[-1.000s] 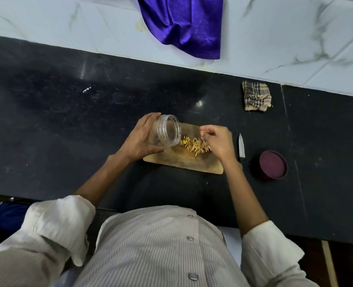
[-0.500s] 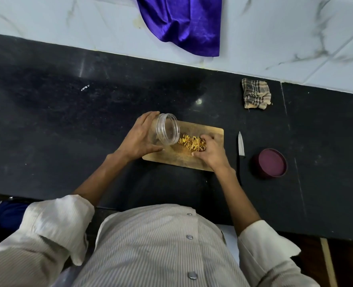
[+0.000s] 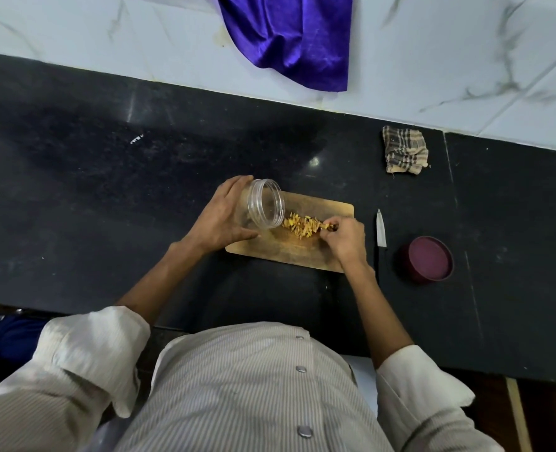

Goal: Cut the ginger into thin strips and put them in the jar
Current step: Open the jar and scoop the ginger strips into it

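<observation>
A clear plastic jar (image 3: 266, 203) lies tilted on its side at the left end of a wooden cutting board (image 3: 306, 252), its open mouth facing the pile. My left hand (image 3: 221, 218) grips the jar from the left. A heap of yellow ginger strips (image 3: 299, 225) sits on the board just right of the jar's mouth. My right hand (image 3: 343, 236) rests at the right end of the heap with its fingers curled, pinching a few strips at the fingertips.
A small knife (image 3: 381, 231) lies on the black counter right of the board. A maroon jar lid (image 3: 428, 258) sits further right. A checked cloth (image 3: 405, 150) is at the back right, and a purple cloth (image 3: 289, 37) hangs over the white marble wall.
My right hand swept in over the heap, then drew back to its right end. The strips now lie closer to the jar's mouth. The left hand and jar stayed put.
</observation>
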The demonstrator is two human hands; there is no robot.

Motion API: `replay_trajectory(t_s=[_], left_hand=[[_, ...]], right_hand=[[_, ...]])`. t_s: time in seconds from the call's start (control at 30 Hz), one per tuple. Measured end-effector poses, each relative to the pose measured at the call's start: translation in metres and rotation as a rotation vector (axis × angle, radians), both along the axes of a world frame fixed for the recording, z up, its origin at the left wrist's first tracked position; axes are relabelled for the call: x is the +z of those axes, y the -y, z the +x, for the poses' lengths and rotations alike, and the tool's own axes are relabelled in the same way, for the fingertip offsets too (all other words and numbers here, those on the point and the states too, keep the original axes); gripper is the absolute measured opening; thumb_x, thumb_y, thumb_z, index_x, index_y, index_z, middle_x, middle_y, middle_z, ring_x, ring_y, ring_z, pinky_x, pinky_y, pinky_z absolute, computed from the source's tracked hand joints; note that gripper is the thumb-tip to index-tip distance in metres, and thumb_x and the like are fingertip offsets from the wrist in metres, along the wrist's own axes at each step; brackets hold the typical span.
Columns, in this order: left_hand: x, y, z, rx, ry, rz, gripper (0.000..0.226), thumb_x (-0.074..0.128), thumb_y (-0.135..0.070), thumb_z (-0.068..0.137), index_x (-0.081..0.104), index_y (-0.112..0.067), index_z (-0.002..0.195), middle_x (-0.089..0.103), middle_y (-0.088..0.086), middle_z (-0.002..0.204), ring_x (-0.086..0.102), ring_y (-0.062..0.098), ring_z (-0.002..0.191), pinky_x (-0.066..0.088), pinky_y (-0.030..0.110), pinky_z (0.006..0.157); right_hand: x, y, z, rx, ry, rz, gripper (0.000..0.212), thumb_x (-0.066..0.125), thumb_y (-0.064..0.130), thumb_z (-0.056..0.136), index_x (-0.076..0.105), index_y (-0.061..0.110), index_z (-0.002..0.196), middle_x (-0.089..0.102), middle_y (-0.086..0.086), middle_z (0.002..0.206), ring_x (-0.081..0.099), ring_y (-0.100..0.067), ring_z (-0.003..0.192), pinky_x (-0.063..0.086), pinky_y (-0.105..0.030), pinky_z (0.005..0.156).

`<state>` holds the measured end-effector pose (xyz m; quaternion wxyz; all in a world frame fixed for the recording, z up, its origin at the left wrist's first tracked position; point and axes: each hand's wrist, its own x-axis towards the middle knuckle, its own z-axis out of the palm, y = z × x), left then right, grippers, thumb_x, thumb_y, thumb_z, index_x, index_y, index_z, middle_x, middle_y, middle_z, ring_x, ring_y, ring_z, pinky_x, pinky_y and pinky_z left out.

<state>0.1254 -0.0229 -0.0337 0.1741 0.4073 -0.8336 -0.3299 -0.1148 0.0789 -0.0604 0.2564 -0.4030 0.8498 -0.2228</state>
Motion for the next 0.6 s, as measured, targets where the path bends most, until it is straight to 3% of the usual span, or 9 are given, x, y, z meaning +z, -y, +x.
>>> replay_trajectory(t_s=[0.1, 0.23, 0.33, 0.43, 0.53, 0.6], left_hand=[[0.0, 0.001, 0.001, 0.005, 0.0, -0.004, 0.109, 0.089, -0.029, 0.06, 0.025, -0.02, 0.148, 0.026, -0.001, 0.15, 0.027, 0.016, 0.137, 0.03, 0.03, 0.107], [-0.001, 0.0, 0.001, 0.004, 0.008, -0.007, 0.109, 0.09, -0.029, 0.06, 0.025, -0.021, 0.148, 0.026, -0.002, 0.149, 0.027, 0.015, 0.137, 0.029, 0.028, 0.105], [-0.001, -0.001, 0.001, -0.004, 0.008, -0.007, 0.11, 0.09, -0.03, 0.06, 0.025, -0.02, 0.148, 0.026, -0.001, 0.15, 0.027, 0.016, 0.137, 0.029, 0.029, 0.106], [0.0, -0.001, 0.0, -0.01, 0.009, -0.006, 0.11, 0.089, -0.029, 0.061, 0.024, -0.021, 0.148, 0.025, 0.0, 0.15, 0.027, 0.017, 0.137, 0.029, 0.032, 0.107], [0.001, -0.002, -0.002, -0.01, 0.009, -0.005, 0.109, 0.089, -0.027, 0.061, 0.024, -0.02, 0.148, 0.026, 0.0, 0.15, 0.026, 0.016, 0.137, 0.029, 0.031, 0.107], [0.001, -0.003, -0.003, -0.009, -0.006, -0.003, 0.108, 0.089, -0.026, 0.06, 0.025, -0.019, 0.147, 0.027, 0.0, 0.149, 0.027, 0.015, 0.136, 0.029, 0.03, 0.107]], right_hand=[[0.004, -0.002, -0.006, -0.08, 0.118, -0.079, 0.014, 0.072, 0.008, 0.087, 0.077, 0.012, 0.099, 0.074, -0.001, 0.095, 0.069, -0.016, 0.085, 0.058, -0.034, 0.084], [0.014, 0.001, -0.01, -0.147, 0.256, -0.168, 0.014, 0.071, 0.008, 0.089, 0.075, 0.006, 0.102, 0.071, 0.0, 0.083, 0.062, -0.008, 0.059, 0.054, -0.019, 0.057], [0.023, 0.008, -0.007, -0.169, 0.374, -0.223, 0.007, 0.072, 0.006, 0.087, 0.075, 0.012, 0.09, 0.067, 0.004, 0.07, 0.062, -0.011, 0.06, 0.059, -0.03, 0.065], [0.037, 0.018, 0.012, -0.097, 0.429, -0.254, 0.009, 0.071, 0.004, 0.088, 0.073, 0.013, 0.09, 0.067, 0.002, 0.069, 0.06, -0.009, 0.056, 0.055, -0.023, 0.058], [0.05, 0.033, 0.04, 0.008, 0.434, -0.281, 0.015, 0.072, 0.007, 0.088, 0.073, 0.008, 0.102, 0.072, -0.002, 0.084, 0.062, -0.009, 0.064, 0.054, -0.024, 0.06], [0.054, 0.041, 0.056, 0.135, 0.396, -0.274, 0.026, 0.074, 0.01, 0.087, 0.071, 0.008, 0.113, 0.073, -0.004, 0.102, 0.067, -0.011, 0.082, 0.056, -0.025, 0.07]])
